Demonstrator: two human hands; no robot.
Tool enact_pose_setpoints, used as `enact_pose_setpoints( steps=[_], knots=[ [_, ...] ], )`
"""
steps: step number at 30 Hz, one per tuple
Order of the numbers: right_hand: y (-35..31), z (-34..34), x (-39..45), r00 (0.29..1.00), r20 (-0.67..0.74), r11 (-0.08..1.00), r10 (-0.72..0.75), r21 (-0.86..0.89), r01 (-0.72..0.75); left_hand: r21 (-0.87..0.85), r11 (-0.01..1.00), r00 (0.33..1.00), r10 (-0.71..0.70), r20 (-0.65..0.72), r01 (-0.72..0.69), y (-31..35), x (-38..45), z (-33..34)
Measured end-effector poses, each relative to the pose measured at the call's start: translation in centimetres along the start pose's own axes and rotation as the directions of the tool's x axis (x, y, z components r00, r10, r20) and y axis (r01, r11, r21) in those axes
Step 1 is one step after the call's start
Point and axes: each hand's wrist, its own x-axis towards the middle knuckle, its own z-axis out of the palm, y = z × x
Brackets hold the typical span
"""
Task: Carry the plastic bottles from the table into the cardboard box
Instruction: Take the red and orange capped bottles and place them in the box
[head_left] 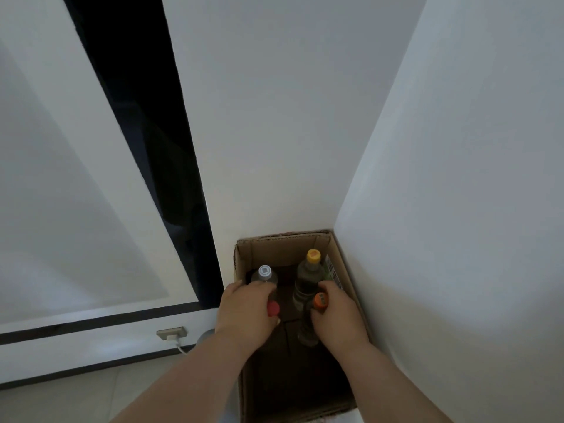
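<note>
A person is lowering two bottles into the cardboard box [241, 254] in the wall corner, left hand [244, 312] wrapped around the red-capped bottle [273, 308], right hand [338, 315] around the orange-capped bottle [320, 301], beside two already standing inside; next, probably, both hands let go.
</note>
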Motion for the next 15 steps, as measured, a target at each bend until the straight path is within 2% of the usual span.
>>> enact_pose_setpoints(
  steps=[3, 7, 9, 12, 15],
  knots=[
    [-1.3, -1.3, -1.2, 0.997, -0.056, 0.996, -0.057, 0.068, 0.061, -0.256, 0.966, 0.998, -0.051, -0.022, 0.044, -0.4, -0.9, -1.6],
    [-4.0, -3.8, -4.1, 0.975, -0.150, 0.967, -0.162, 0.172, 0.187, -0.495, 0.868, 0.996, -0.076, -0.040, 0.046, -0.7, -2.8, -4.8],
    [-5.6, -5.0, -6.2, 0.962, -0.207, 0.942, -0.181, 0.245, 0.230, -0.622, 0.783, 0.996, -0.056, -0.067, 0.002, -0.7, -4.2, -6.8],
    [-7.8, -6.4, -9.8, 0.952, -0.264, 0.851, -0.156, 0.453, 0.265, -0.777, 0.627, 0.994, -0.034, -0.101, -0.058, -0.3, -7.1, -10.1],
    [-10.2, -7.6, -14.2, 0.947, -0.281, 0.699, -0.153, 0.647, 0.305, -0.916, 0.388, 0.995, 0.020, -0.102, -0.101, 0.5, -11.2, -13.6]
  ],
)
